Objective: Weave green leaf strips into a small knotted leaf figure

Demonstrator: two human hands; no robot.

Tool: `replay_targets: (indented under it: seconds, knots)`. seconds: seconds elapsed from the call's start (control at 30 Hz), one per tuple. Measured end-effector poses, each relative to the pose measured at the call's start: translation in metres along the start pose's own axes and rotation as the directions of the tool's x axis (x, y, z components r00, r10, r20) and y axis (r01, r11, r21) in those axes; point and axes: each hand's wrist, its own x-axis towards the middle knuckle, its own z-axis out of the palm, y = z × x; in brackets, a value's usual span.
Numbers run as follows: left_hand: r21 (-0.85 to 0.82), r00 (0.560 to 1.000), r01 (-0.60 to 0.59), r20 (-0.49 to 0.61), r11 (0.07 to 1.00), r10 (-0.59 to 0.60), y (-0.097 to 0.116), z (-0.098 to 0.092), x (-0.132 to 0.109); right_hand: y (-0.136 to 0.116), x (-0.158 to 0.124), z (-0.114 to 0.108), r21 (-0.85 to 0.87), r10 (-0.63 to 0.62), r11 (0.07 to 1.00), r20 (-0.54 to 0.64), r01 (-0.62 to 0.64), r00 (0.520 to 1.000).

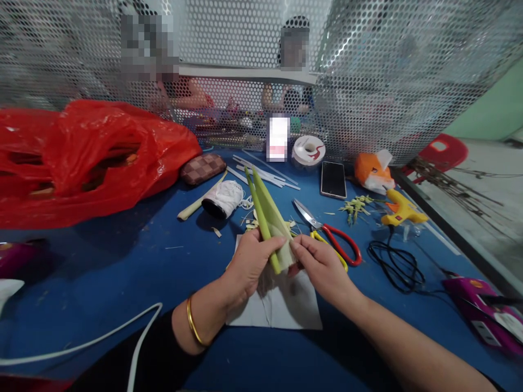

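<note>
A long pale-green leaf (pixel 273 209), folded or rolled along one side and tapering to points away from me, is held above a white sheet of paper (pixel 300 307). My left hand (pixel 250 261) grips its lower left side, thumb across it. With thumb and fingers pinched together, my right hand (pixel 316 261) holds the lower right edge. Beside that hand lie red-handled scissors (pixel 327 226), blades partly apart, and a yellow-handled tool (pixel 341 258) partly under them. Behind the leaf are leaf scraps (pixel 250 223) and a spool of white string (pixel 224 198) on its side.
A red plastic bag (pixel 93 163) fills the left. Along the back are a checkered pouch (pixel 203 169), white strips (pixel 265 175), a tape roll (pixel 309 151) and a phone (pixel 333 179). A yellow glue gun (pixel 402 209) with black cord lies right. People sit beyond the mesh screen (pixel 245 32).
</note>
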Motion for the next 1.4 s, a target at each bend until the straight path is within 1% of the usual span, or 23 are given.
replay_targets:
  seconds: [0.13, 0.27, 0.37, 0.5, 0.57, 0.63, 0.73, 0.8, 0.9, 0.97, 1.03, 1.07, 1.13, 1.2, 1.27, 1.4]
  knots:
    - [-0.022, 1.000, -0.008, -0.014, 1.000, 0.008, 0.001, 0.001, -0.001, -0.001, 0.000, 0.003, 0.054, 0.001, 0.999, 0.055, -0.004, 0.998]
    - [0.011, 0.999, -0.031, -0.042, 0.999, 0.031, -0.003, -0.001, 0.000, -0.002, 0.000, 0.004, 0.093, 0.076, 0.992, 0.049, -0.080, 0.996]
    - [0.087, 0.993, -0.082, -0.072, 0.993, 0.088, -0.006, -0.002, 0.002, -0.002, 0.001, 0.005, 0.116, 0.106, 0.987, 0.053, -0.112, 0.993]
    - [0.247, 0.976, -0.153, -0.115, 0.957, 0.186, -0.005, -0.003, 0.002, -0.004, 0.000, 0.006, 0.071, 0.099, 0.992, 0.037, -0.101, 0.994]
    - [0.312, 0.963, -0.174, -0.146, 0.934, 0.228, -0.003, -0.003, 0.001, -0.005, -0.001, 0.005, 0.087, 0.123, 0.988, 0.064, -0.128, 0.990]
    - [0.342, 0.956, -0.182, -0.159, 0.922, 0.248, -0.001, -0.003, 0.001, -0.007, -0.001, 0.003, 0.138, 0.158, 0.975, 0.109, -0.172, 0.981]
    - [0.332, 0.959, -0.180, -0.152, 0.926, 0.241, 0.000, -0.004, 0.001, -0.009, -0.001, 0.001, 0.219, 0.236, 0.940, 0.142, -0.263, 0.961]
    - [0.306, 0.961, -0.174, -0.153, 0.936, 0.229, 0.000, -0.004, 0.001, -0.010, -0.001, 0.001, 0.242, 0.275, 0.920, 0.160, -0.308, 0.948]
    - [0.284, 0.966, -0.157, -0.156, 0.946, 0.207, -0.001, -0.003, 0.001, -0.012, -0.001, 0.002, 0.248, 0.271, 0.917, 0.184, -0.311, 0.945]
    - [0.287, 0.969, -0.144, -0.155, 0.947, 0.195, -0.001, -0.003, 0.001, -0.012, -0.001, 0.003, 0.255, 0.258, 0.920, 0.180, -0.298, 0.949]
    - [0.289, 0.978, -0.127, -0.125, 0.949, 0.169, 0.002, -0.003, 0.000, -0.012, -0.001, 0.002, 0.272, 0.264, 0.914, 0.160, -0.299, 0.951]
    - [0.282, 0.986, -0.111, -0.086, 0.953, 0.141, 0.003, -0.002, 0.000, -0.013, -0.001, 0.001, 0.286, 0.269, 0.910, 0.143, -0.300, 0.952]
    - [0.265, 0.998, -0.068, 0.026, 0.962, 0.064, 0.007, -0.002, -0.001, -0.013, 0.000, -0.001, 0.311, 0.280, 0.902, 0.104, -0.298, 0.954]
    - [0.253, 0.993, -0.030, 0.114, 0.967, 0.001, 0.010, -0.003, -0.002, -0.015, 0.002, -0.003, 0.327, 0.286, 0.898, 0.073, -0.294, 0.955]
    - [0.246, 0.990, -0.014, 0.143, 0.969, -0.022, 0.013, -0.003, -0.003, -0.016, 0.003, -0.004, 0.339, 0.292, 0.893, 0.061, -0.295, 0.954]
    - [0.213, 0.985, -0.023, 0.173, 0.977, -0.015, 0.014, -0.003, -0.003, -0.017, 0.004, -0.005, 0.348, 0.298, 0.890, 0.042, -0.294, 0.954]
